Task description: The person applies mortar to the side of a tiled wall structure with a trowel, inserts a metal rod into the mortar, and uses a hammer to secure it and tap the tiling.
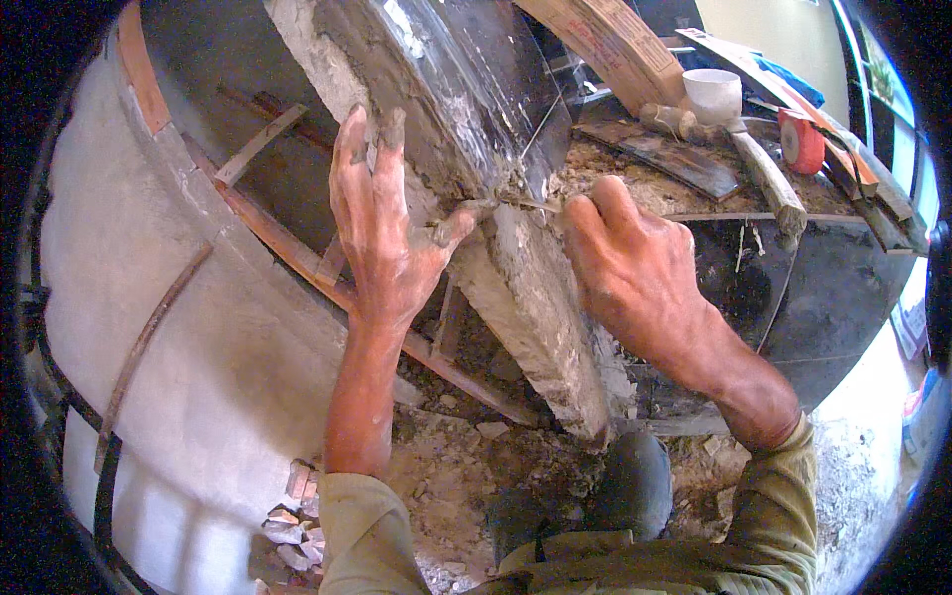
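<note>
A rough concrete slab edge runs slantwise down the middle, with wet grey mortar along it and a glossy dark tile on its upper part. My left hand lies against the slab's left side, fingers stretched upward and thumb reaching across to the mortared edge; the fingertips are coated in mortar. My right hand is closed, its fingers pinching one end of a thin, narrow strip that points left to a gap in the tile's lower edge. The strip's exact kind is not clear, and part of it is hidden by the fingers.
On the right ledge lie a white cup-like pot, a thick wooden handle, a red roll-shaped item, a dark tile offcut and a long cardboard box. A wooden frame spans the left recess. Broken bricks and rubble lie below.
</note>
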Demonstrator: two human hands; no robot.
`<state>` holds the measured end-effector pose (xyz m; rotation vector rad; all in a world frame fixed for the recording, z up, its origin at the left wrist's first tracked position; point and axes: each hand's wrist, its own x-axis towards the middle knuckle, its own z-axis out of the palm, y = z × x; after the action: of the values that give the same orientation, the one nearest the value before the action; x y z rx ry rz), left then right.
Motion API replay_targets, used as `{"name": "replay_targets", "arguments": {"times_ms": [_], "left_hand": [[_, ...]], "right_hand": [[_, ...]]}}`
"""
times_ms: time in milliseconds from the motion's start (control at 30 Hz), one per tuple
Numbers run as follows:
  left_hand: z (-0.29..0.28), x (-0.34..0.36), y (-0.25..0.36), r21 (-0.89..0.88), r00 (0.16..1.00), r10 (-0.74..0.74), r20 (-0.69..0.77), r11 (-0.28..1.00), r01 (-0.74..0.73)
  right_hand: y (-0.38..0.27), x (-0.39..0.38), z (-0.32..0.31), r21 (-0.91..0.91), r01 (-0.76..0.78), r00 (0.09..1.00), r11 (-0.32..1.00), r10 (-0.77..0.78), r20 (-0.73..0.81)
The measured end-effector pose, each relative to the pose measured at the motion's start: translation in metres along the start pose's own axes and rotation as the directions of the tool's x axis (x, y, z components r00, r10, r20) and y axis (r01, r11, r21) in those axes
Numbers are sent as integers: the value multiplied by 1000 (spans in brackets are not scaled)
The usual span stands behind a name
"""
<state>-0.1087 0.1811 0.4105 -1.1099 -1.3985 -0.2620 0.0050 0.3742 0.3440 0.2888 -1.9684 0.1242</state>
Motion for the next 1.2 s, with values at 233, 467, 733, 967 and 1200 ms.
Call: {"name": "replay_targets", "arguments": {"times_ms": [233, 467, 733, 967, 1200], "left_hand": [[-1, 2, -2, -59, 1000, 22, -3, 998, -22], [-3, 3, 3, -97, 997, -69, 29, 993, 72], [-4, 4, 1, -64, 997, -67, 36, 996, 69], [-3, 2, 0, -112, 995, -91, 35, 989, 94], [-7, 10, 9, -91, 979, -185, 90, 977, 193]], "right_hand": [[-5, -30, -14, 11, -98, 994, 995, 98, -49], [-17, -34, -10, -65, -54, 988, 996, 63, 138], [-40, -10, -17, -59, -124, 973, 991, 133, 187], [-44, 3, -21, -132, -93, 979, 987, 115, 166], [-39, 0, -17, -113, -95, 987, 989, 109, 118]]}}
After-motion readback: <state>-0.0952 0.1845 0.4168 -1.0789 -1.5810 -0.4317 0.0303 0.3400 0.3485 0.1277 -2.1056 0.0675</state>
